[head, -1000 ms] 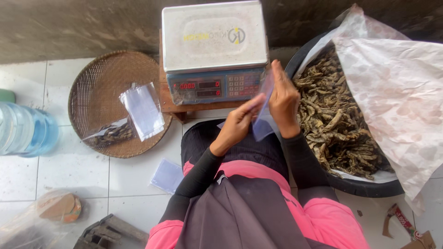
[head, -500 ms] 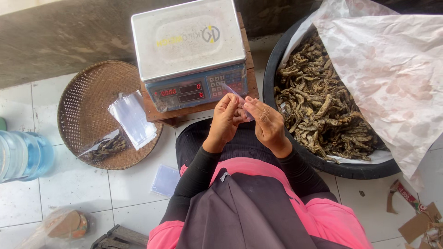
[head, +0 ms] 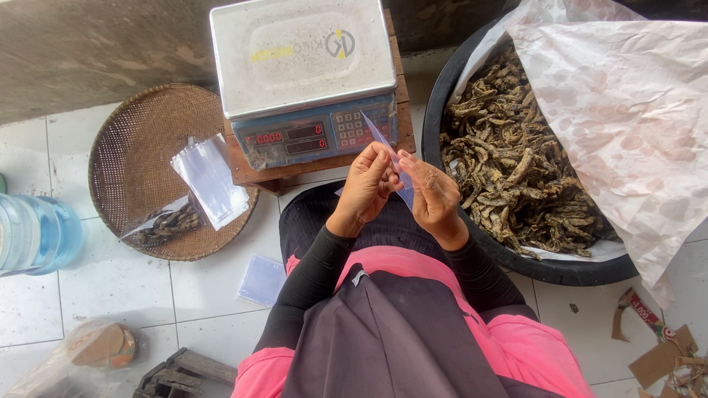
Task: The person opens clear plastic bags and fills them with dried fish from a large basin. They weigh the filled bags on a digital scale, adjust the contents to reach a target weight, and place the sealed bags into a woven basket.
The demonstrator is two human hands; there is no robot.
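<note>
Gripping a clear plastic bag (head: 391,158) — both hands, left hand (head: 366,180), right hand (head: 431,193), white tiled floor (head: 118,295)

The scale (head: 302,55) sits on a low wooden stand (head: 243,168) ahead of the hands; the woven tray (head: 140,140) lies left of it, holding bags (head: 210,177); the tub (head: 457,96) of dried pieces (head: 516,177) stands right; a water bottle (head: 33,236) sits far left; a small bag (head: 263,280), apparently empty, lies on the floor (head: 110,295)

Clear plastic bag (head: 391,158) in hands; scale's red-digit screens (head: 287,136) behind.
</note>
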